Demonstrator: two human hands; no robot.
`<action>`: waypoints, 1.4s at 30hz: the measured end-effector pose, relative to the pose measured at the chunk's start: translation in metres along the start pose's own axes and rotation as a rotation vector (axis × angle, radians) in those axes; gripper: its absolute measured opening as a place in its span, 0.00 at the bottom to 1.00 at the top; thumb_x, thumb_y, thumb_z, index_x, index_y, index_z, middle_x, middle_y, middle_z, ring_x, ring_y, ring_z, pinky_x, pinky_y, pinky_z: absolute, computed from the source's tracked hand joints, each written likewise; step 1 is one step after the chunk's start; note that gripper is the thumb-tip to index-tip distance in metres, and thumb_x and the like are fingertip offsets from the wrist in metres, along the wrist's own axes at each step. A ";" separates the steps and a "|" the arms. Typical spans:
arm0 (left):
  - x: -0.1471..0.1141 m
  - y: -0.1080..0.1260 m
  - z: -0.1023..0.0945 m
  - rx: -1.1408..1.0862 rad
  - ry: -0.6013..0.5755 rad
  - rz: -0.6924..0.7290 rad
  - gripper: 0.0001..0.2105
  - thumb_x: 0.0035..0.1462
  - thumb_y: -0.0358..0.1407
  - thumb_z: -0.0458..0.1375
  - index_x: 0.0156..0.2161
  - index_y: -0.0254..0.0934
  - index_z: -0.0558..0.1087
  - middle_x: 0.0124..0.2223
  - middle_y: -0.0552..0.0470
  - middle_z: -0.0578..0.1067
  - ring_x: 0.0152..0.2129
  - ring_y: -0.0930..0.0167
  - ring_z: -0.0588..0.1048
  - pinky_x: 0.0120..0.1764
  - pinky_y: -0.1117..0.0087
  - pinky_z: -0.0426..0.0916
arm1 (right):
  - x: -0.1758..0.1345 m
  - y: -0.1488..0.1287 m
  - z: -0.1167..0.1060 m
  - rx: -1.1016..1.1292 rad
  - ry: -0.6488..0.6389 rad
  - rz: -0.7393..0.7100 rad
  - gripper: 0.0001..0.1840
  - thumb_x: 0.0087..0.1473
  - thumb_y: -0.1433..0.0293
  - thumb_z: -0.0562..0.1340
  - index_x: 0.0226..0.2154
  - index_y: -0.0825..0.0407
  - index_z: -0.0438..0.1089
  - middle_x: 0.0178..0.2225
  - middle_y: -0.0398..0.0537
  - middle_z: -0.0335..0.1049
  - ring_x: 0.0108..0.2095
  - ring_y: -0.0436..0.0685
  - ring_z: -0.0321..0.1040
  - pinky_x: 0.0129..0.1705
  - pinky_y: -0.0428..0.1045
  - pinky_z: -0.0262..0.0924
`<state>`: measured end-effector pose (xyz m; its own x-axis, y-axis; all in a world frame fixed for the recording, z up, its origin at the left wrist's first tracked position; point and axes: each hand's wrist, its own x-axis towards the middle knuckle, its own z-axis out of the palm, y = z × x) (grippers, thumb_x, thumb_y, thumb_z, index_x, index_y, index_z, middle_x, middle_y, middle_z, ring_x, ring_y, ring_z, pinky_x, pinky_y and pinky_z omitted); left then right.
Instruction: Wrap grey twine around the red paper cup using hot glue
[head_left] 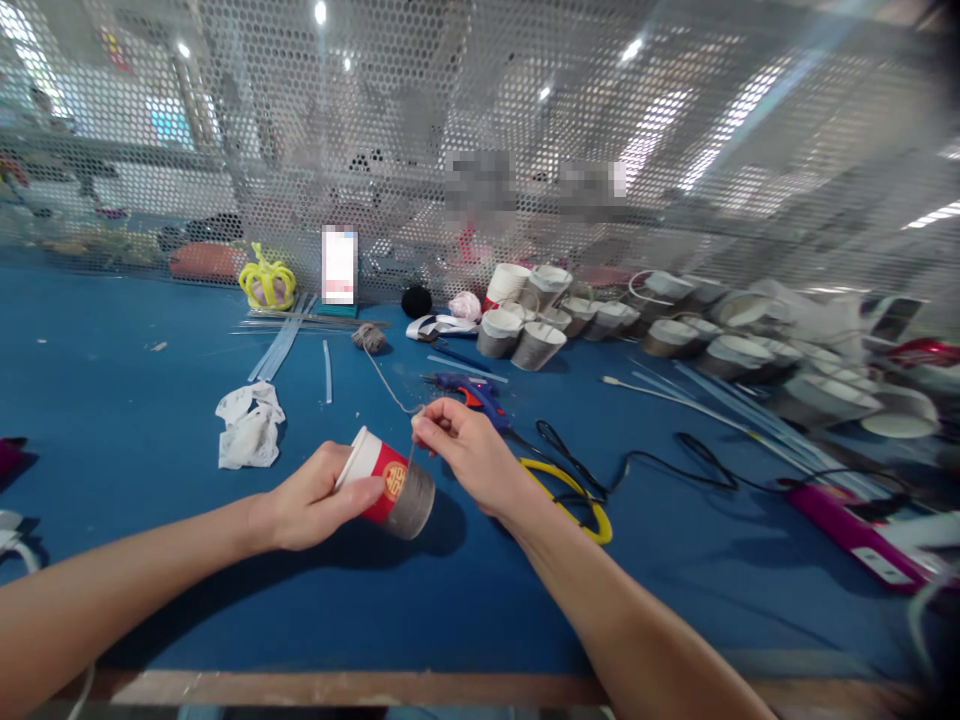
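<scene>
Tilted on its side above the blue table, a red and white paper cup (379, 463) is gripped by my left hand (319, 497), thumb along its wall. Grey yarn (417, 503) is wrapped round the cup's bottom end. My right hand (465, 445) pinches the yarn strand (386, 383) just above the cup. That strand runs back to a small grey yarn ball (369, 338) on the table. Behind my right hand lies a blue glue gun (472, 393) with an orange trigger.
Several grey-wrapped cups (540, 344) crowd the back right. A purple power strip (855, 535), black cable (660, 455) and yellow ring (592, 515) lie to the right. Crumpled white plastic (251, 425), clear glue sticks (283, 340) and a phone (340, 265) are left of centre. Perforated metal panel (405, 130) stands behind.
</scene>
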<state>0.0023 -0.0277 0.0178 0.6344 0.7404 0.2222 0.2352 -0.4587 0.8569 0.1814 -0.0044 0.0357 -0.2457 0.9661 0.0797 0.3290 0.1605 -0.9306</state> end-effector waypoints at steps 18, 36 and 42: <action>-0.002 0.004 0.000 0.140 0.069 0.229 0.13 0.53 0.30 0.44 0.18 0.35 0.54 0.17 0.57 0.58 0.16 0.78 0.55 0.22 0.74 0.53 | -0.002 0.003 0.009 0.007 -0.063 0.027 0.09 0.46 0.65 0.56 0.22 0.53 0.60 0.19 0.39 0.59 0.21 0.47 0.56 0.24 0.44 0.51; -0.001 0.000 0.001 0.116 0.092 0.289 0.12 0.53 0.28 0.44 0.19 0.35 0.54 0.17 0.58 0.57 0.16 0.78 0.54 0.23 0.75 0.52 | -0.002 0.002 0.013 0.017 -0.087 0.059 0.08 0.46 0.66 0.56 0.23 0.54 0.59 0.20 0.38 0.56 0.21 0.46 0.52 0.24 0.44 0.48; 0.001 0.000 0.001 0.131 0.116 0.356 0.12 0.51 0.26 0.44 0.19 0.35 0.53 0.17 0.58 0.57 0.16 0.78 0.54 0.22 0.75 0.51 | -0.001 0.004 0.013 -0.022 -0.076 0.031 0.08 0.47 0.67 0.55 0.23 0.55 0.60 0.20 0.38 0.56 0.21 0.46 0.52 0.24 0.44 0.47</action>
<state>0.0037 -0.0278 0.0171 0.6078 0.5710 0.5519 0.1124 -0.7499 0.6520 0.1708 -0.0075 0.0273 -0.3032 0.9526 0.0231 0.3571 0.1361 -0.9241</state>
